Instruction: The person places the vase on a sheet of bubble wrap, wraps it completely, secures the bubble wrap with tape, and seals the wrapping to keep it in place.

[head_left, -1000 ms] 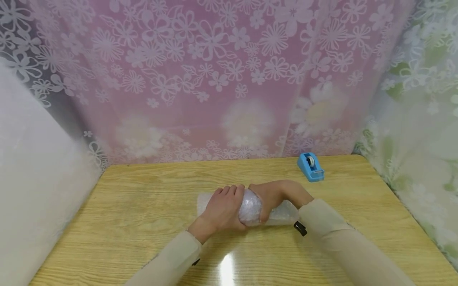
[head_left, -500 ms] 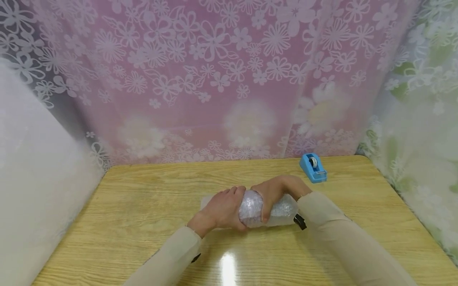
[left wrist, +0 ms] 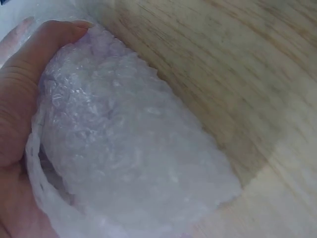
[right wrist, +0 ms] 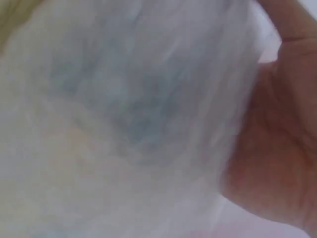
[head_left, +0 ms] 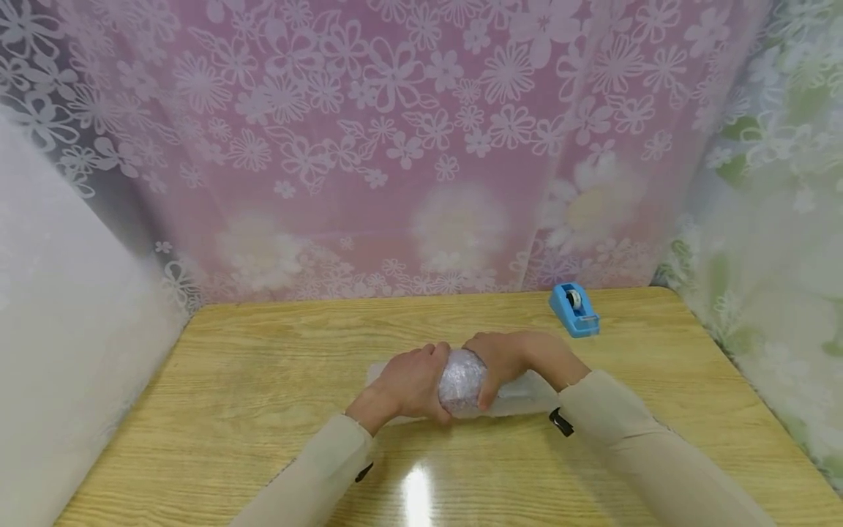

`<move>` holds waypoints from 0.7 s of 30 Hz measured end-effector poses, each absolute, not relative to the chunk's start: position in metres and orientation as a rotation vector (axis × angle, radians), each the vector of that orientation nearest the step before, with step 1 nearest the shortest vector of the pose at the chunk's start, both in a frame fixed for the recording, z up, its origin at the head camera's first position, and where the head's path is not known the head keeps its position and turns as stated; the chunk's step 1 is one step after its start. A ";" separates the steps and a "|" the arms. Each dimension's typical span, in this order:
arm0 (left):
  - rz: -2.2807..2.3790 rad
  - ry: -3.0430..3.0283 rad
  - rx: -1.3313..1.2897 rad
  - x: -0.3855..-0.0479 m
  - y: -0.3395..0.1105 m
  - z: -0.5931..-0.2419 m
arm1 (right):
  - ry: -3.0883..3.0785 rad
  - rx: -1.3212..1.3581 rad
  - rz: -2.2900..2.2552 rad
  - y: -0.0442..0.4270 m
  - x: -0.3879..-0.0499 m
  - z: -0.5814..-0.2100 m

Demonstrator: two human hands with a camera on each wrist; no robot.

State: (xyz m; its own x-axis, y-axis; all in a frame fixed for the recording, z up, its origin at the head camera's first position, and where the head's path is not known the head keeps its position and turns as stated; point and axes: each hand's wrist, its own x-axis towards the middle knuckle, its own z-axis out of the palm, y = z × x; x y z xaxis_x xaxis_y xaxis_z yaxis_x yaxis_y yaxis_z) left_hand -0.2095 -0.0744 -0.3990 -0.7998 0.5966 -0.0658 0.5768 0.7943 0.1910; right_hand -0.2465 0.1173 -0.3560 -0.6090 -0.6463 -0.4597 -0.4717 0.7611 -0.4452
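Observation:
A roll-shaped bundle of clear bubble wrap (head_left: 461, 384) lies crosswise between both hands, low over the wooden table. My left hand (head_left: 410, 384) grips its left half, fingers over the far side and thumb on the near side. My right hand (head_left: 510, 366) holds it right of the middle, thumb toward me. In the left wrist view, the loose end of the bubble wrap (left wrist: 133, 144) spreads past the thumb. The right wrist view is blurred, with the bubble wrap (right wrist: 133, 114) against the palm (right wrist: 272, 153). What the wrap encloses cannot be made out.
A blue tape dispenser (head_left: 574, 310) with a roll of tape stands near the far right of the wooden table (head_left: 276, 351). A pink floral curtain (head_left: 369, 161) hangs behind the table's far edge, with pale sheets at both sides.
The right hand and wrist have tilted slightly over the bundle, up and then back down. Both hands keep their hold on the bubble wrap, which stays in nearly the same place.

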 end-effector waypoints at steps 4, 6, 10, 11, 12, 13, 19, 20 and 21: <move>0.221 2.847 0.890 -0.209 -0.072 -0.397 | 2.543 -0.921 -0.196 0.112 -0.222 -0.350; 0.217 2.843 0.878 -0.209 -0.072 -0.397 | 2.630 -0.945 -0.139 0.110 -0.211 -0.352; 0.224 2.839 0.863 -0.209 -0.074 -0.398 | 2.759 -0.987 -0.174 0.110 -0.199 -0.366; 0.232 2.835 0.871 -0.209 -0.074 -0.399 | 2.787 -0.999 -0.199 0.111 -0.197 -0.370; 0.244 2.831 0.879 -0.210 -0.074 -0.399 | 2.816 -1.023 -0.219 0.113 -0.197 -0.374; 0.263 2.824 0.888 -0.210 -0.075 -0.400 | 2.837 -1.041 -0.240 0.114 -0.196 -0.378; 0.357 2.796 0.923 -0.215 -0.077 -0.402 | 2.908 -1.130 -0.346 0.122 -0.199 -0.392; 0.362 2.792 0.926 -0.215 -0.078 -0.403 | 2.915 -1.143 -0.351 0.123 -0.200 -0.393; 0.373 2.788 0.928 -0.216 -0.078 -0.403 | 2.922 -1.155 -0.352 0.123 -0.200 -0.394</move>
